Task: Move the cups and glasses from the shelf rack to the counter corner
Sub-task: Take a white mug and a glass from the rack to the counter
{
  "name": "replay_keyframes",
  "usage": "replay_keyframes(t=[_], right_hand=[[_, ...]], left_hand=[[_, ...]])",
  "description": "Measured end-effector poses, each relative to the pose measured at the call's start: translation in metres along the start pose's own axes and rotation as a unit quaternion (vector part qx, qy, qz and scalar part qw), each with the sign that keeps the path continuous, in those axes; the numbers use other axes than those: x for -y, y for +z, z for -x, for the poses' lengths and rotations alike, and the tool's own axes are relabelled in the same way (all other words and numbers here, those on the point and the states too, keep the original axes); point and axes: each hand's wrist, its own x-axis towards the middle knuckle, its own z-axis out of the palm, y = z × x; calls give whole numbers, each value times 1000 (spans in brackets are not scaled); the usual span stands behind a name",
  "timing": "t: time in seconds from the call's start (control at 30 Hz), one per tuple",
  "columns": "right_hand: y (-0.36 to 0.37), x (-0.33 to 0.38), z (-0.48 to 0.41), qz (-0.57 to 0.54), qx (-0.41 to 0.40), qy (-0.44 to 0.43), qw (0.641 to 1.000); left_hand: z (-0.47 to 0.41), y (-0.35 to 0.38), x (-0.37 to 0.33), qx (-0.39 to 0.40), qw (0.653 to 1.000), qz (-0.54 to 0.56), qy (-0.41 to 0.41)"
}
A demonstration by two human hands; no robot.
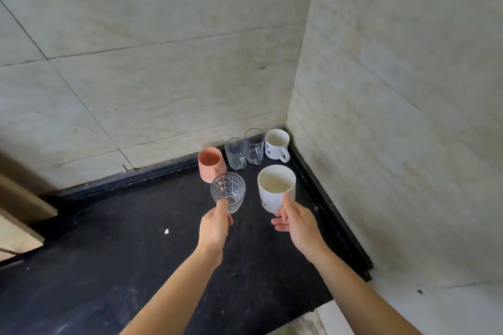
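Observation:
My left hand (pixel 215 226) grips a clear patterned glass (pixel 228 191) by its near side, held just in front of the corner group. My right hand (pixel 295 221) holds a white cup (pixel 275 187), thumb on its near rim, fingers underneath. Behind them, in the counter corner, stand a pink cup (pixel 211 164), two clear handled glass mugs (pixel 235 153) (pixel 254 145) and a white mug with a blue print (pixel 276 143). I cannot tell whether the two held vessels touch the counter. The shelf rack is out of view.
The black stone counter (pixel 130 239) runs left and toward me, with a raised black lip along both tiled walls (pixel 163 62). A small white speck (pixel 166 231) lies on the counter. A wooden frame (pixel 19 212) stands at the left edge.

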Motion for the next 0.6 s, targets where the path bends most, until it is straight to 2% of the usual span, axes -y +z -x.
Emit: replay_keyframes(t=[0.13,0.27,0.6], right_hand=[[-7,-3,-30,30,-19,62,997],[-15,-16,-61,78,-38,57,995],[-20,-58,-156,18,-5,106,994]], left_hand=[[-38,23,-3,21,998,-48,-27],[-67,47,-1,44,994,-86,-55],[-130,126,8,39,991,-93,-92]])
